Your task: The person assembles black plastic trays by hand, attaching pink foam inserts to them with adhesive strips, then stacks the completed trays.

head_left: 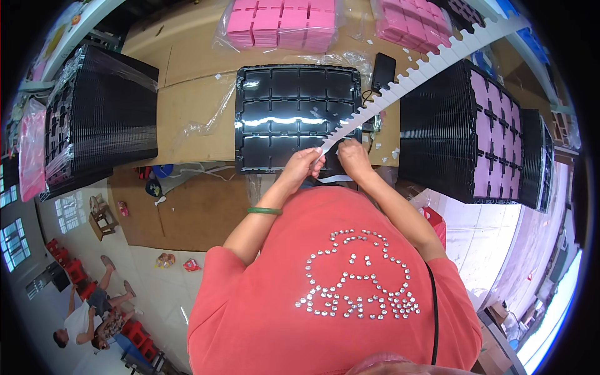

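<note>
My left hand [304, 165] is closed on the lower end of a long white strip [406, 87] with a toothed edge. The strip slants up to the far right, across a glossy black plastic tray [299, 100] with a grid of shallow compartments, which lies in front of me. My right hand [354, 157] is closed beside the tray's near right corner. What its fingers hold, if anything, is too small or hidden to tell. A pale curved band [334, 179] shows below the hands, near the red shirt.
Tall stacks of black trays stand at the left [112, 106] and right, the right stack [437, 125] with pink pieces on its side. Pink foam stacks [281, 24] in plastic wrap lie at the back. A black phone-like object [383, 72] rests beyond the tray. People sit at lower left.
</note>
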The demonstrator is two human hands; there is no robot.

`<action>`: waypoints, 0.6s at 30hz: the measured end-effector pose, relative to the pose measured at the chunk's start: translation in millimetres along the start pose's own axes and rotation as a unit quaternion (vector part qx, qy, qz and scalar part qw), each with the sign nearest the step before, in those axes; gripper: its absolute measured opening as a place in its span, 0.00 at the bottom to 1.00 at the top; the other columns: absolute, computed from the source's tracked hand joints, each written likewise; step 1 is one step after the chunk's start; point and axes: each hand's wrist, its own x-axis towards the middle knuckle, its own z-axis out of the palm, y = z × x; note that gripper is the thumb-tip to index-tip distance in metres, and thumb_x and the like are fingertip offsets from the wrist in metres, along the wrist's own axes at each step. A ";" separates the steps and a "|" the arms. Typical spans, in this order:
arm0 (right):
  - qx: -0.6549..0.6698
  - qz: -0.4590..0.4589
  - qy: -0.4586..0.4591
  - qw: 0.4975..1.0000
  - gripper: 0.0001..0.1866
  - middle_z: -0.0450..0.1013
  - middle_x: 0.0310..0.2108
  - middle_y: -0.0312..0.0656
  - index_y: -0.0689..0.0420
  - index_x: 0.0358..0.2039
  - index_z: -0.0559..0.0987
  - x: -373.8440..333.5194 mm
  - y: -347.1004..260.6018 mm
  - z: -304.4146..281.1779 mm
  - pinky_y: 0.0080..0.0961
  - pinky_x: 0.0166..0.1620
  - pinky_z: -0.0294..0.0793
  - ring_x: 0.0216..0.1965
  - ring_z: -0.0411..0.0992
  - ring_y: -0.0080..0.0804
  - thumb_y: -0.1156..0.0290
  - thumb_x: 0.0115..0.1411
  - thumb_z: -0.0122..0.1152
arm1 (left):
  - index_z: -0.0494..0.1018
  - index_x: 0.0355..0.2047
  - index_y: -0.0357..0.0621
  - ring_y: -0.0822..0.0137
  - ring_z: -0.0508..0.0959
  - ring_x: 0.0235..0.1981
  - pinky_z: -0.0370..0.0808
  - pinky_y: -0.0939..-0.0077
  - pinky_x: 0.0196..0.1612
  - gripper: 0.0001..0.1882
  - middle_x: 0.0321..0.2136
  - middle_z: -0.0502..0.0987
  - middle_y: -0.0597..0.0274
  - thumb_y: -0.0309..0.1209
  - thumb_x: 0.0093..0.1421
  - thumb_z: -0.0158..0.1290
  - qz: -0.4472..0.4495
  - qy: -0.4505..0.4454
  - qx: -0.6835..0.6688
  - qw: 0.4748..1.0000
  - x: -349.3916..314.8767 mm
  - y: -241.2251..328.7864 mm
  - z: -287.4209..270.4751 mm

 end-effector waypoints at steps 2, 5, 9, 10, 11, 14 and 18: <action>0.016 -0.023 0.005 1.000 0.04 0.75 0.25 0.52 0.64 0.19 0.76 -2.7 -2.6 -4.8 0.42 0.39 0.76 0.33 0.74 0.50 0.77 0.47 0.59 | 0.71 0.29 0.46 0.76 0.62 0.19 0.62 0.79 0.28 0.16 0.18 0.65 0.72 0.41 0.69 0.47 0.006 0.000 -0.005 1.000 -0.9 -3.7 3.5; 0.043 -0.049 0.011 0.998 0.05 0.75 0.26 0.51 0.63 0.19 0.77 -7.2 -3.9 -9.5 0.41 0.40 0.75 0.33 0.74 0.50 0.77 0.49 0.58 | 0.71 0.29 0.46 0.76 0.62 0.19 0.62 0.80 0.28 0.16 0.18 0.65 0.72 0.41 0.69 0.46 0.015 0.003 0.011 1.000 2.6 -2.0 4.8; 0.180 0.097 0.002 0.979 0.06 0.78 0.28 0.49 0.62 0.27 0.81 -28.3 4.0 -32.7 0.37 0.39 0.75 0.34 0.76 0.45 0.73 0.53 0.60 | 0.71 0.29 0.44 0.78 0.65 0.18 0.64 0.83 0.25 0.16 0.17 0.67 0.73 0.41 0.70 0.45 0.019 0.015 0.011 1.000 -3.7 -9.4 8.7; 0.233 0.178 0.004 0.956 0.08 0.78 0.27 0.49 0.62 0.28 0.82 -38.5 3.4 -47.4 0.35 0.38 0.74 0.33 0.77 0.42 0.71 0.54 0.61 | 0.71 0.30 0.44 0.78 0.64 0.18 0.64 0.83 0.25 0.17 0.17 0.66 0.73 0.42 0.70 0.45 0.026 0.015 0.015 0.999 -5.5 -11.8 8.2; 0.283 0.260 0.009 0.923 0.09 0.78 0.27 0.49 0.63 0.29 0.82 -52.2 4.5 -59.6 0.33 0.37 0.74 0.31 0.77 0.40 0.68 0.55 0.62 | 0.71 0.30 0.43 0.78 0.64 0.18 0.63 0.83 0.24 0.17 0.17 0.66 0.73 0.42 0.70 0.45 0.032 0.011 0.022 0.999 -7.4 -12.8 8.8; 0.234 0.323 0.013 0.917 0.11 0.78 0.27 0.49 0.62 0.29 0.82 -101.0 30.8 -77.1 0.30 0.35 0.74 0.30 0.77 0.35 0.66 0.57 0.62 | 0.71 0.30 0.43 0.79 0.62 0.16 0.61 0.82 0.23 0.17 0.16 0.64 0.73 0.42 0.70 0.45 0.036 -0.003 0.023 0.999 -14.6 -13.6 16.5; -0.008 0.263 -0.014 0.965 0.09 0.77 0.28 0.47 0.61 0.32 0.82 -168.7 72.3 -52.6 0.29 0.38 0.73 0.31 0.76 0.35 0.68 0.56 0.64 | 0.71 0.30 0.43 0.80 0.60 0.16 0.59 0.82 0.22 0.16 0.14 0.62 0.74 0.41 0.70 0.45 0.027 -0.002 0.015 1.000 -24.1 -12.9 29.8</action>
